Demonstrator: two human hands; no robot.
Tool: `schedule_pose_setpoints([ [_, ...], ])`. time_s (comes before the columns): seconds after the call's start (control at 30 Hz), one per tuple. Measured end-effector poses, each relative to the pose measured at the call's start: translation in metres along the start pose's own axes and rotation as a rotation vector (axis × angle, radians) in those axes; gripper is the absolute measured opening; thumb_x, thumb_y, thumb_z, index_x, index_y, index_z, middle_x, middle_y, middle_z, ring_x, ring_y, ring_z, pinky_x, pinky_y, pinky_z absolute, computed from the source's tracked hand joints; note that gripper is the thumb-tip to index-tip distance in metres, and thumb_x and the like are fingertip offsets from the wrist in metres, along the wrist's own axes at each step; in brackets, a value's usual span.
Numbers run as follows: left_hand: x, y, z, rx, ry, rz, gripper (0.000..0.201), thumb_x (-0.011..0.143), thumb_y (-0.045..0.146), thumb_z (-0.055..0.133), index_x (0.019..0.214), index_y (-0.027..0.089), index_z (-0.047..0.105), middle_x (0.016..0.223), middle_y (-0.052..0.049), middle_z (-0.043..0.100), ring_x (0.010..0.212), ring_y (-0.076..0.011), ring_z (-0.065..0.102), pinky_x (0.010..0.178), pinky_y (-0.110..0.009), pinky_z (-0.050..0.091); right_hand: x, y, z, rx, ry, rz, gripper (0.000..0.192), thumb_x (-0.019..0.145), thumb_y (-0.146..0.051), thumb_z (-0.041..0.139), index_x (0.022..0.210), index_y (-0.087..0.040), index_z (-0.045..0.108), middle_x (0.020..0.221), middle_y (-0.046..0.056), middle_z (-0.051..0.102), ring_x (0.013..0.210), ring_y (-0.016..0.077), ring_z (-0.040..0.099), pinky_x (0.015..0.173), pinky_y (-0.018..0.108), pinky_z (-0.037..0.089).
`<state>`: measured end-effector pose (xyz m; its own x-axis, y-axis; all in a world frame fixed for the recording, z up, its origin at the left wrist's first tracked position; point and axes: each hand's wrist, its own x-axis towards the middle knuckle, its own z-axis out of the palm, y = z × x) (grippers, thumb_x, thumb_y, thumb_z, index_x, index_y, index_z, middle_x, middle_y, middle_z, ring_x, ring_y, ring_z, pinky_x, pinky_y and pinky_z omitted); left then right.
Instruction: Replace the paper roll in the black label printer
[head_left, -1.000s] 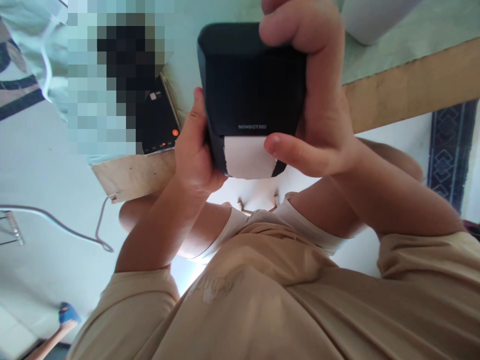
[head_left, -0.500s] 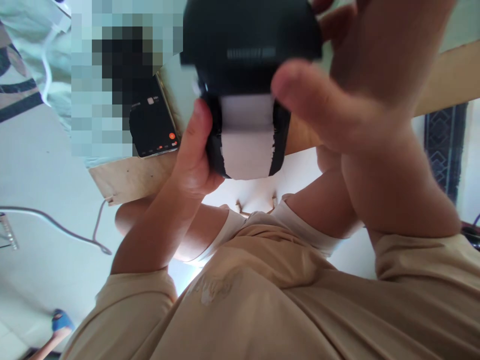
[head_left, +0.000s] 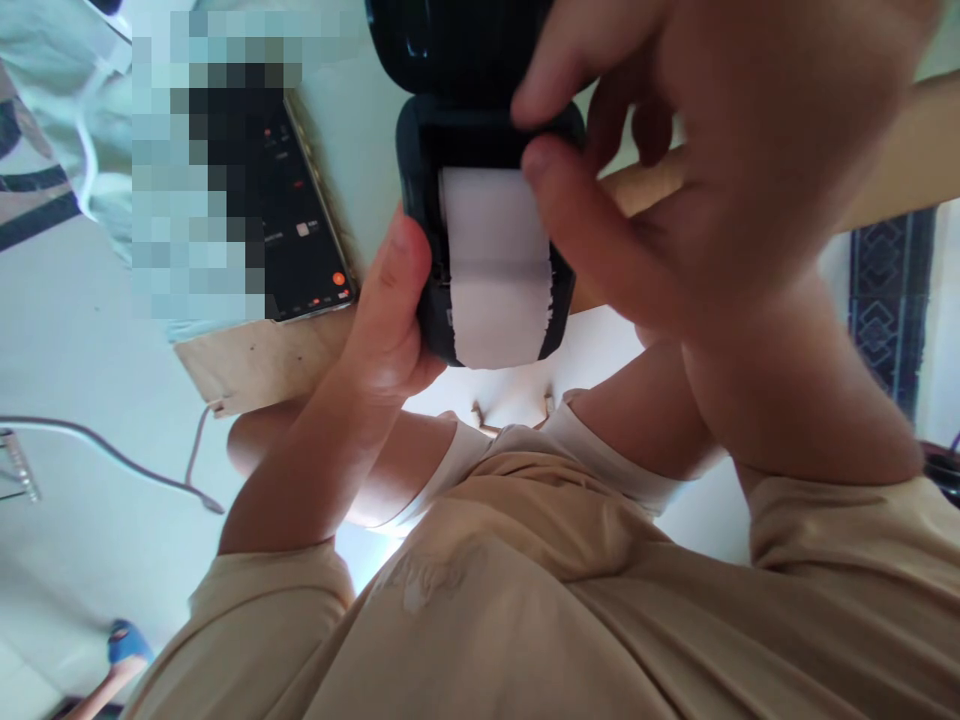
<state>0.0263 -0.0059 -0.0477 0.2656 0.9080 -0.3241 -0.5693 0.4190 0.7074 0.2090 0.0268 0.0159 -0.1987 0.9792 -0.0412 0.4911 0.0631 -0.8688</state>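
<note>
A small black label printer (head_left: 414, 150) is in my left hand (head_left: 397, 310), with the thumb along its left side and the other fingers mostly hidden beneath. Its lid (head_left: 457, 45) stands raised at the far end. Inside the compartment sits white paper (head_left: 499, 250), whose strip runs over the near edge and has ragged sides. Over the printer's upper right corner hovers my right hand (head_left: 637, 170). Its thumb and forefinger are apart, with nothing visible between them; whether the fingertips touch the printer I cannot tell.
A phone with a dark screen (head_left: 307, 250) lies left of the printer on the table, partly covered by a pixelated patch. The table's wooden edge (head_left: 262, 365) runs in front of me. A grey cable (head_left: 112, 440) hangs at the left. A person's foot in a blue slipper (head_left: 126, 640) shows lower left.
The printer's lid has swung up and away, uncovering the compartment and more of the paper. My right hand has come off the lid and moved over the opening.
</note>
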Motion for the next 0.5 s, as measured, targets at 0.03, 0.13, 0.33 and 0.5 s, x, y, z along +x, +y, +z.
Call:
schedule_pose_setpoints([
  [0.03, 0.000, 0.000, 0.000, -0.001, -0.001, 0.003, 0.044, 0.099, 0.066, 0.059, 0.111, 0.026, 0.076, 0.133, -0.001, 0.075, 0.132, -0.0265, 0.071, 0.100, -0.036, 0.067, 0.001, -0.006, 0.000, -0.264, -0.020, -0.038, 0.043, 0.095, -0.043, 0.051, 0.122, -0.020, 0.075, 0.113, 0.001, 0.067, 0.137, 0.0243, 0.064, 0.088, 0.017, 0.065],
  [0.13, 0.001, -0.002, -0.002, 0.006, 0.000, 0.034, 0.036, 0.093, 0.061, 0.071, 0.110, 0.029, 0.076, 0.130, 0.001, 0.076, 0.142, -0.0241, 0.064, 0.106, -0.029, 0.063, 0.004, -0.021, 0.005, -0.747, -0.145, -0.028, 0.042, 0.099, -0.041, 0.044, 0.125, -0.026, 0.073, 0.123, 0.000, 0.067, 0.130, 0.0259, 0.069, 0.058, 0.012, 0.044],
  [0.33, 0.004, -0.006, -0.007, 0.028, -0.001, -0.006, 0.034, 0.091, 0.054, 0.074, 0.119, 0.035, 0.073, 0.121, -0.003, 0.078, 0.140, -0.0281, 0.066, 0.106, -0.038, 0.062, 0.001, -0.023, 0.009, -0.890, -0.242, 0.027, 0.032, 0.092, -0.033, 0.058, 0.121, -0.032, 0.070, 0.123, -0.001, 0.070, 0.103, 0.0175, 0.074, 0.057, 0.021, -0.001],
  [0.5, 0.004, -0.005, -0.009, 0.052, 0.018, -0.028, 0.041, 0.088, 0.056, 0.077, 0.121, 0.034, 0.070, 0.125, -0.005, 0.078, 0.139, -0.0286, 0.067, 0.103, -0.038, 0.064, 0.002, -0.018, 0.007, -0.866, -0.201, 0.030, 0.050, 0.082, -0.032, 0.067, 0.132, -0.035, 0.064, 0.097, 0.000, 0.069, 0.090, 0.0193, 0.069, 0.061, 0.020, 0.025],
])
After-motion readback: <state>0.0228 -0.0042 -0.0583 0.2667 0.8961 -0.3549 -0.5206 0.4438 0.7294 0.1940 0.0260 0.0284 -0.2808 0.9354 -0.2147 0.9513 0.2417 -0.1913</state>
